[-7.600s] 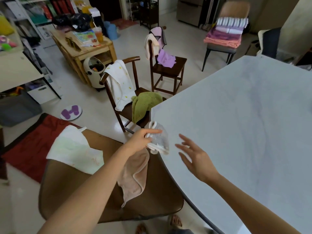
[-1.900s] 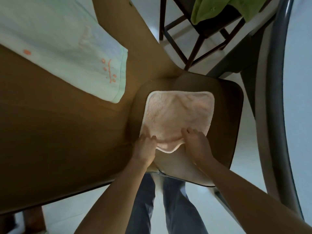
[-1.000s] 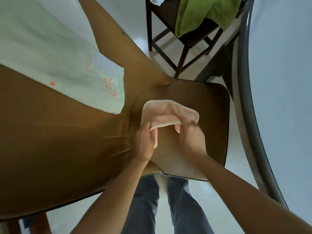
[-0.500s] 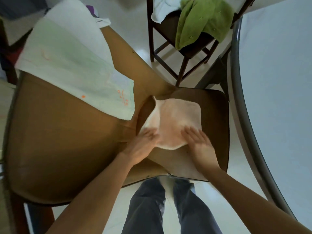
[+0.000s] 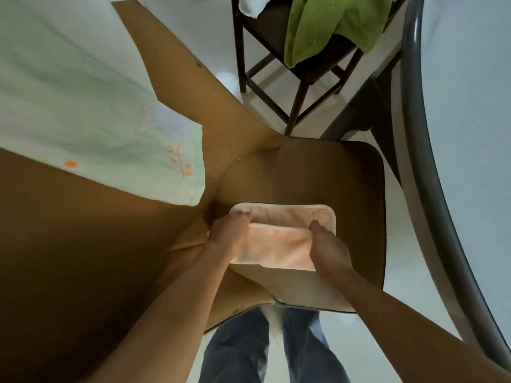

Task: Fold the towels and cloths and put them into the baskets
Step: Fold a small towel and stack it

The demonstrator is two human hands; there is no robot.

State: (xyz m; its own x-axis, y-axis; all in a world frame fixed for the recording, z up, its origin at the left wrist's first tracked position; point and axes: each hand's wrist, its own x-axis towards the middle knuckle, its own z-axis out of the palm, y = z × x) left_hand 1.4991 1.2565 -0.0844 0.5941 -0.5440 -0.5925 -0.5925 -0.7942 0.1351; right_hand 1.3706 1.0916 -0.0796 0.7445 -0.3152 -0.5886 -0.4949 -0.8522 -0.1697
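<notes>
A small pink cloth (image 5: 279, 244) lies on the brown chair seat (image 5: 345, 194) below me, partly folded, its near half doubled over toward the far edge. My left hand (image 5: 231, 232) grips the cloth's left end where the fold meets the lower layer. My right hand (image 5: 326, 248) holds the right end of the folded layer, fingers curled over its edge. A pale green towel (image 5: 91, 106) with orange marks hangs over the chair's back at the left. No basket is in view.
A dark wooden chair (image 5: 298, 87) stands ahead with a green cloth (image 5: 326, 20) and a white cloth (image 5: 251, 6) on it. The white table (image 5: 475, 134) with its dark rim curves along the right. My legs stand against the brown chair's front.
The cloth lay flat under both hands half a second ago. Now both hands have lifted its near edge and brought it over toward the far edge. The camera has tipped closer.
</notes>
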